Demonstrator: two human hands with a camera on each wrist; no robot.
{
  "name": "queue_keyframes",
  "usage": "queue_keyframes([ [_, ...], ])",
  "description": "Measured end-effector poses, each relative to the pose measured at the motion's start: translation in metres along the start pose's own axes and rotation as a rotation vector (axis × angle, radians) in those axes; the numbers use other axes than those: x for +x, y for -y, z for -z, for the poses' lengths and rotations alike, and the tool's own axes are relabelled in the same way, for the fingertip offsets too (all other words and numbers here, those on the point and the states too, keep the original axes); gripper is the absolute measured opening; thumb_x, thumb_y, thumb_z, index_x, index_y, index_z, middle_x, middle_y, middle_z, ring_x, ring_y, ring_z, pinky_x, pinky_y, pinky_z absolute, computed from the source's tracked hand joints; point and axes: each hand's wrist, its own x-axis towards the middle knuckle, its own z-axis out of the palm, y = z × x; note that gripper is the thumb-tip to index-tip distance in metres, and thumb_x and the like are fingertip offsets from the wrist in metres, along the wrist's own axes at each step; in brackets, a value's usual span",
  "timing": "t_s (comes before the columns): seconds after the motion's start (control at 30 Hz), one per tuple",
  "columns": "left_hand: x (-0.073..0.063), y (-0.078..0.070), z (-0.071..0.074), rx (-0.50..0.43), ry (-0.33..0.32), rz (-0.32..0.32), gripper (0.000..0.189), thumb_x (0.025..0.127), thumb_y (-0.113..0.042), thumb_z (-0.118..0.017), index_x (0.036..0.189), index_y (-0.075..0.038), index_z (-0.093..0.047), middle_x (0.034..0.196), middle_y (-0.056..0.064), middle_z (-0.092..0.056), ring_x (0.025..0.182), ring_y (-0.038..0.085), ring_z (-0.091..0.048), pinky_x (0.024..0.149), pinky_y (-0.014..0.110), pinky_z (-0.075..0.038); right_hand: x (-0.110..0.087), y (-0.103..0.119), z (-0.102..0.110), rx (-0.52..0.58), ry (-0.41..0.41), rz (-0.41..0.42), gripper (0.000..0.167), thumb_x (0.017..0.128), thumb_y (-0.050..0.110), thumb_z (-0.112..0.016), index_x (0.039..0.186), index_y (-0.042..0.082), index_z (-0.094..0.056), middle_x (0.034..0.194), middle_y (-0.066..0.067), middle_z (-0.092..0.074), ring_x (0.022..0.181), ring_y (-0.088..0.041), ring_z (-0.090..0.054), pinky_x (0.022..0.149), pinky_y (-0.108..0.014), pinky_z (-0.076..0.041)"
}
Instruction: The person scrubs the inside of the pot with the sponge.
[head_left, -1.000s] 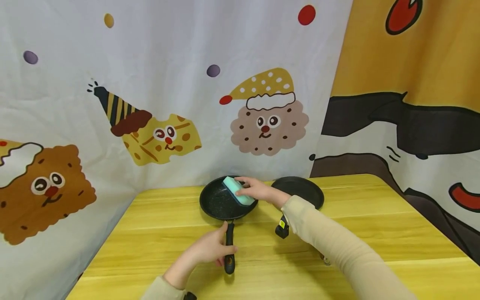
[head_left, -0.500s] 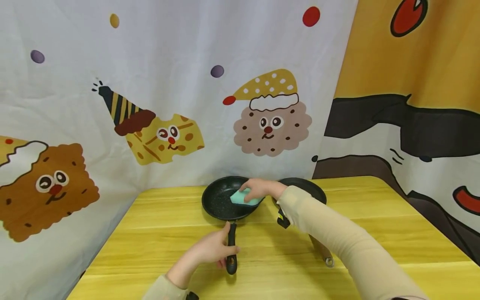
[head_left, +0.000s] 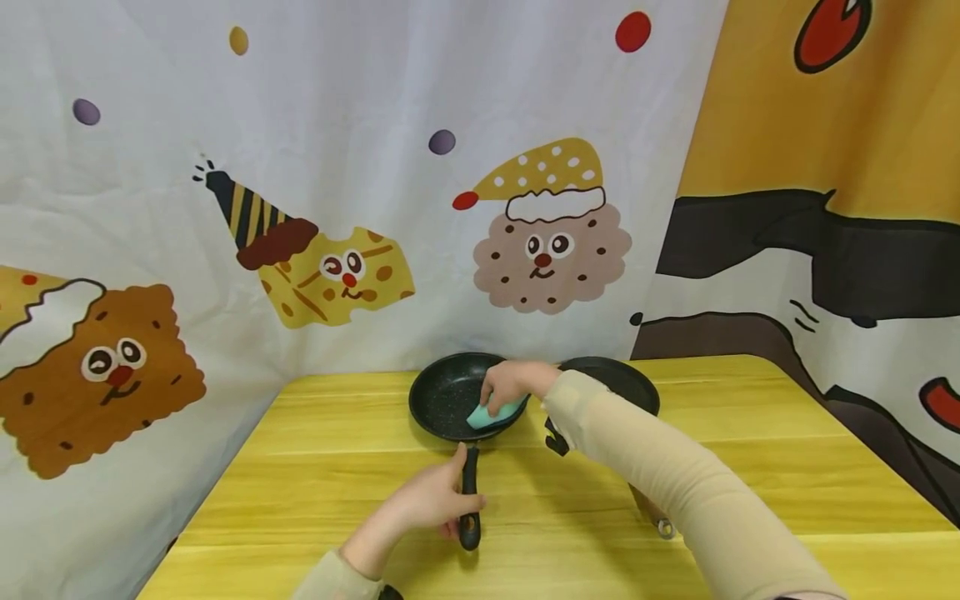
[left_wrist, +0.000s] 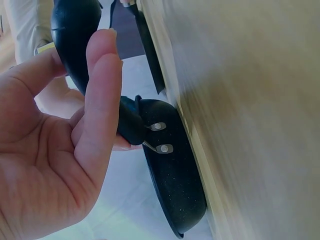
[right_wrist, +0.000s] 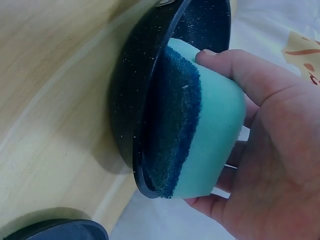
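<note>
A black frying pan (head_left: 438, 396) with a speckled inside stands on the wooden table. My left hand (head_left: 431, 497) holds its black handle (head_left: 469, 479), thumb along one side and fingers on the other, as the left wrist view shows up close. Inside the pan, at its near right side, is a light green sponge (head_left: 491, 414) with a dark blue scouring layer. My right hand (head_left: 512, 382) grips the sponge by its green part. In the right wrist view the blue scouring layer (right_wrist: 175, 120) faces the pan's inner wall, partly hidden behind the rim.
To the right stands a second, flatter black pan (head_left: 630, 383), partly hidden by my right sleeve. Its brownish handle (head_left: 651, 505) ends in a metal ring and points toward me. A printed curtain (head_left: 375, 150) hangs right behind the table.
My right hand has moved the sponge from the middle of the pan down to its near right side. The left hand keeps its hold on the handle.
</note>
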Motion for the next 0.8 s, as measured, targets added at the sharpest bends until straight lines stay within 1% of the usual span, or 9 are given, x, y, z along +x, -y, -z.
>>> queue_keyframes([
  [0.17, 0.001, 0.0, -0.001, 0.01, -0.009, -0.001, 0.091, 0.093, -0.026, -0.066, 0.151, 0.01, -0.006, 0.059, 0.007, -0.064, 0.052, 0.031, -0.065, 0.051, 0.043, -0.055, -0.002, 0.003, -0.001, -0.019, 0.012, 0.001, 0.023, 0.089, 0.025, -0.07, 0.112, 0.023, -0.074, 0.124, 0.004, -0.064, 0.11, -0.017, -0.06, 0.086, -0.033, -0.052],
  [0.3, 0.002, 0.001, -0.002, 0.01, -0.017, -0.004, 0.09, 0.093, -0.026, -0.065, 0.151, 0.01, -0.006, 0.059, 0.007, -0.064, 0.052, 0.032, -0.065, 0.051, 0.043, -0.055, -0.004, 0.007, 0.001, -0.012, 0.036, 0.003, 0.02, 0.089, 0.025, -0.07, 0.108, 0.023, -0.076, 0.116, 0.007, -0.067, 0.106, -0.014, -0.062, 0.084, -0.032, -0.052],
  [0.37, 0.002, 0.002, -0.002, 0.007, -0.018, -0.012, 0.089, 0.094, -0.026, -0.064, 0.15, 0.011, -0.007, 0.059, 0.007, -0.064, 0.052, 0.032, -0.065, 0.051, 0.043, -0.055, -0.003, 0.009, 0.002, 0.0, 0.055, 0.009, 0.017, 0.089, 0.026, -0.069, 0.103, 0.021, -0.078, 0.111, 0.008, -0.069, 0.101, -0.013, -0.063, 0.083, -0.031, -0.052],
  [0.43, 0.003, 0.002, -0.002, 0.013, -0.024, -0.019, 0.088, 0.094, -0.027, -0.064, 0.15, 0.012, -0.008, 0.058, 0.007, -0.064, 0.052, 0.033, -0.065, 0.05, 0.042, -0.055, -0.002, 0.01, 0.003, 0.01, 0.081, 0.012, 0.016, 0.09, 0.027, -0.068, 0.102, 0.021, -0.078, 0.11, 0.009, -0.069, 0.1, -0.012, -0.062, 0.083, -0.031, -0.052],
  [0.53, 0.003, 0.002, -0.002, 0.034, -0.033, -0.028, 0.088, 0.094, -0.028, -0.065, 0.15, 0.012, -0.01, 0.057, 0.006, -0.064, 0.051, 0.032, -0.065, 0.048, 0.038, -0.054, 0.0, 0.011, 0.004, 0.031, 0.115, 0.006, 0.017, 0.091, 0.028, -0.068, 0.103, 0.021, -0.078, 0.114, 0.008, -0.068, 0.103, -0.012, -0.061, 0.087, -0.032, -0.051],
  [0.6, 0.003, 0.002, -0.002, 0.053, -0.04, -0.033, 0.088, 0.093, -0.028, -0.065, 0.15, 0.012, -0.011, 0.057, 0.005, -0.063, 0.051, 0.031, -0.065, 0.047, 0.035, -0.053, 0.001, 0.011, 0.004, 0.041, 0.131, -0.002, 0.02, 0.091, 0.029, -0.068, 0.108, 0.021, -0.076, 0.118, 0.007, -0.066, 0.105, -0.01, -0.06, 0.089, -0.032, -0.05],
  [0.7, 0.003, 0.003, -0.001, 0.062, -0.035, -0.04, 0.088, 0.093, -0.029, -0.065, 0.15, 0.012, -0.011, 0.057, 0.005, -0.063, 0.05, 0.03, -0.065, 0.048, 0.037, -0.053, 0.003, 0.012, 0.005, 0.056, 0.149, -0.007, 0.023, 0.091, 0.029, -0.067, 0.11, 0.019, -0.075, 0.12, 0.006, -0.065, 0.1, -0.009, -0.058, 0.088, -0.031, -0.049],
  [0.8, 0.004, 0.004, 0.001, 0.048, -0.016, -0.042, 0.089, 0.093, -0.029, -0.065, 0.15, 0.011, -0.01, 0.058, 0.006, -0.063, 0.051, 0.031, -0.065, 0.05, 0.041, -0.055, 0.004, 0.014, 0.005, 0.066, 0.154, -0.009, 0.02, 0.092, 0.03, -0.066, 0.106, 0.019, -0.076, 0.118, 0.006, -0.065, 0.096, -0.009, -0.057, 0.086, -0.031, -0.049],
])
